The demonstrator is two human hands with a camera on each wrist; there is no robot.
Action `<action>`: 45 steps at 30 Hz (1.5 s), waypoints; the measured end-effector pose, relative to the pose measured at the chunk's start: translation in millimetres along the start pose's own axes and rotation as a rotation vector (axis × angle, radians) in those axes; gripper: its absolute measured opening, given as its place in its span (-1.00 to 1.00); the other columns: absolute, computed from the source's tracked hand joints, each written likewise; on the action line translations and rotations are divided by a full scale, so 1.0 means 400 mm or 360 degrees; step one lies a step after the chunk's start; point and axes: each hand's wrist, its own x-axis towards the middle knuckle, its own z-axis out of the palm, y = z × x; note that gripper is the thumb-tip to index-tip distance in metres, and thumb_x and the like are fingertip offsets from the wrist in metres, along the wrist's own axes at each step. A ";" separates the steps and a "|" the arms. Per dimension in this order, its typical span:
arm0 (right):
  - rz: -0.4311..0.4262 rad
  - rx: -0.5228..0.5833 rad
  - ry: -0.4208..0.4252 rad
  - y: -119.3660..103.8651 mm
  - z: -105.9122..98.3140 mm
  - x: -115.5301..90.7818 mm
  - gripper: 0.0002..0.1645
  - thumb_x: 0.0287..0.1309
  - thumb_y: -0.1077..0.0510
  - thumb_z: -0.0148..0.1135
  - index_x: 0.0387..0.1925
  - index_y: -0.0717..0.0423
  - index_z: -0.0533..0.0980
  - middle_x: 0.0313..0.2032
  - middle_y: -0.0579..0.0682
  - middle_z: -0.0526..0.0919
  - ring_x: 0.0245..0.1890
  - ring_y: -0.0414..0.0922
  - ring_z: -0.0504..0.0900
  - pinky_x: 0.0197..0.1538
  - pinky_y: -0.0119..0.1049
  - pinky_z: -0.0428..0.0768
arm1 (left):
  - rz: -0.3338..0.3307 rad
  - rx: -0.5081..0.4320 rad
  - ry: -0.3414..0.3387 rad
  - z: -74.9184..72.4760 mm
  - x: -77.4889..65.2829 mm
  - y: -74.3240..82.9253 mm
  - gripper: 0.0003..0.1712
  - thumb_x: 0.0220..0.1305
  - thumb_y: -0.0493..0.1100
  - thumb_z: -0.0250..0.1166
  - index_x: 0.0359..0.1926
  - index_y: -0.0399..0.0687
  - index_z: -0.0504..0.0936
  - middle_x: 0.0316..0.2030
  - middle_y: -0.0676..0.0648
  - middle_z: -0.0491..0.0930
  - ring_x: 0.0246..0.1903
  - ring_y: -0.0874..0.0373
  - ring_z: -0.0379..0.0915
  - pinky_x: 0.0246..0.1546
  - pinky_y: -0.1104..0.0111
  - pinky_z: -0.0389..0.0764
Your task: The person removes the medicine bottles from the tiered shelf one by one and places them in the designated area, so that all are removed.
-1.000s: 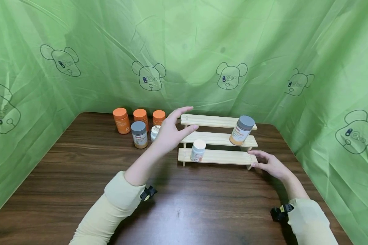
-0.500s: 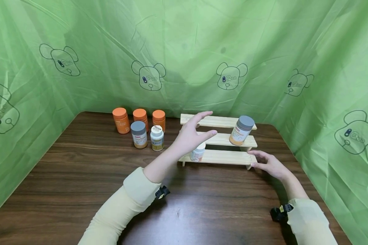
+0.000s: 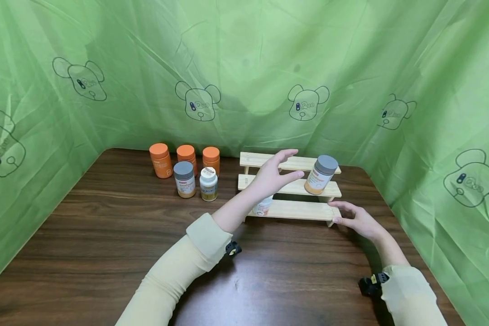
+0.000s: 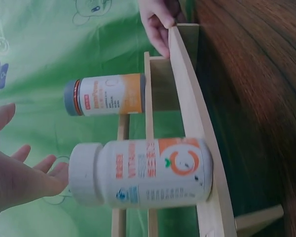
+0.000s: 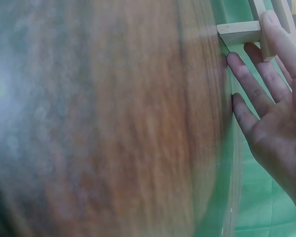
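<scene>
A three-tier wooden rack (image 3: 297, 209) stands at the right of the table. My left hand (image 3: 270, 179) hovers over it with nothing in it, thumb and fingers spread towards a grey-capped supplement bottle (image 3: 321, 174) on the middle tier. Below that hand, a white pill bottle (image 3: 262, 208) is upright on the bottom tier, its cap hidden in the head view. The left wrist view shows this white bottle's label (image 4: 153, 173) with an orange C. My right hand (image 3: 359, 221) grips the bottom tier's right end between thumb and fingers; its other fingers extend loosely (image 5: 256, 94).
Left of the rack stand several bottles: three orange ones (image 3: 161, 162) at the back, then a grey-capped one (image 3: 185, 180) and a small white-capped one (image 3: 209, 184) in front. Green curtain (image 3: 244, 68) borders the wooden table (image 3: 106, 235) behind and at both sides.
My left hand has moved right, from beside the rack's left end to over its middle, near the grey-capped bottle, uncovering the small white-capped bottle. The right hand stays put.
</scene>
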 end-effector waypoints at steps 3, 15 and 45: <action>-0.0004 0.0004 -0.0002 0.004 0.001 0.000 -0.41 0.19 0.01 0.25 0.25 -0.05 0.38 0.16 0.07 0.49 0.04 -0.25 0.47 0.02 -0.45 0.42 | -0.0041 -0.0034 -0.0025 0.021 0.018 -0.001 -0.25 0.15 0.05 0.36 0.34 0.15 0.29 0.31 -0.01 0.33 0.30 0.04 0.21 0.25 0.13 0.32; -0.0009 0.0025 -0.0015 0.005 0.000 0.000 -0.42 0.21 0.03 0.23 0.26 -0.03 0.37 0.19 0.09 0.45 0.06 -0.23 0.46 0.01 -0.46 0.42 | -0.0225 -0.0226 -0.0080 0.094 0.065 -0.001 -0.21 0.12 0.01 0.39 0.35 0.20 0.26 0.33 -0.06 0.28 0.31 -0.01 0.18 0.26 0.06 0.28; -0.0039 0.0048 -0.0022 0.004 -0.003 0.001 -0.41 0.22 0.07 0.22 0.27 0.00 0.35 0.21 0.10 0.44 0.02 -0.40 0.45 0.00 -0.51 0.41 | -0.0070 -0.0077 0.0095 0.191 0.128 -0.040 -0.48 0.16 -0.07 0.36 0.15 0.19 0.44 0.18 0.09 0.46 0.17 0.10 0.38 0.14 0.22 0.43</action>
